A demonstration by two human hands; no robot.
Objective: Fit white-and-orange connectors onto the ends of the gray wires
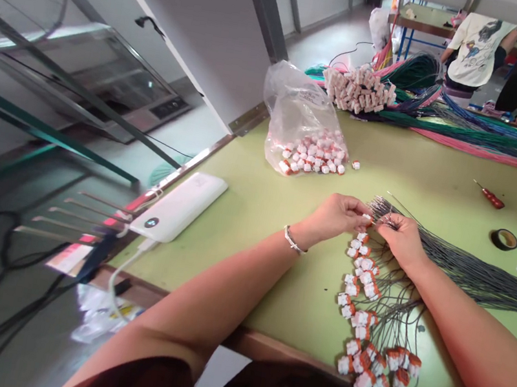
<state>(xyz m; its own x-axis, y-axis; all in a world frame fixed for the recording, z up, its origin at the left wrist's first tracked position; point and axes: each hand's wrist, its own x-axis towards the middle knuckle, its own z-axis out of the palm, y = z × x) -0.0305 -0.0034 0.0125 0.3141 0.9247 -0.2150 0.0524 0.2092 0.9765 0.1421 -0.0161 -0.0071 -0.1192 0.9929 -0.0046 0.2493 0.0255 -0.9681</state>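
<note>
Green table [283, 223] surface carries all items. Nearest the body, below both hands, a string of white-and-orange connectors [367, 328] lies on the table, each joined to a thin grey wire; the string runs from the table edge up to the fingers.

Left hand [336, 217]: closed in a pinch on one connector [367, 219] at the top of the string. A bracelet sits on that wrist.

Right hand [401, 239]: closed around the ends of a bundle of grey wires [471, 273], fingertips just beside the left hand's fingertips. The bundle trails away to the right of the right hand, across the table.

Left of the left hand, at the table edge: a white power bank [181, 204] with a cable attached.

Beyond the hands: a clear plastic bag [299, 121] with loose connectors inside and a few spilled at its mouth. To the right of the right hand: a roll of black tape [504, 240], and further out a red-handled screwdriver [489, 196].

Far end of table: a heap of connectors on coloured wires [448, 112]. Another person's arm rests near it.
</note>
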